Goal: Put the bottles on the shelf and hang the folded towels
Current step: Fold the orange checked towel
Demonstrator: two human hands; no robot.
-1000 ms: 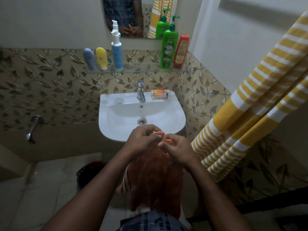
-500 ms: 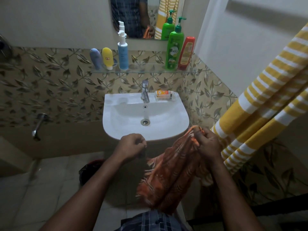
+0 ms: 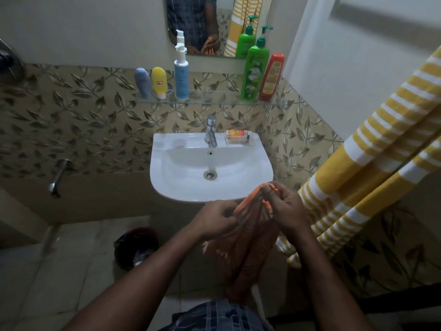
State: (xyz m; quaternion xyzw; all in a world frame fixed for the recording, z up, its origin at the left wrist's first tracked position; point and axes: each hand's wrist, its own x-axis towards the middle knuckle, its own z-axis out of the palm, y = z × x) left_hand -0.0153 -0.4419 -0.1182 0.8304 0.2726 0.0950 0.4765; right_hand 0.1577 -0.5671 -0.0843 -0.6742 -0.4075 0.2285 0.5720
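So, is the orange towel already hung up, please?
No, the left hand and right hand hold the orange towel in front of the sink.

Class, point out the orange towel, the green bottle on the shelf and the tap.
orange towel (image 3: 250,247), head view, hanging folds
green bottle (image 3: 254,77), head view, front label
tap (image 3: 211,130), head view, metal body

Just beyond our fingers (image 3: 282,199) the front rim of the sink (image 3: 171,182) bars the way, the tap (image 3: 211,132) upright at its back. Higher up, the glass shelf (image 3: 214,102) has a bare stretch between the white pump bottle (image 3: 181,77) and the green pump bottle (image 3: 254,70). Right of our fingers the yellow striped towel (image 3: 381,144) hangs near; left of them is open air.
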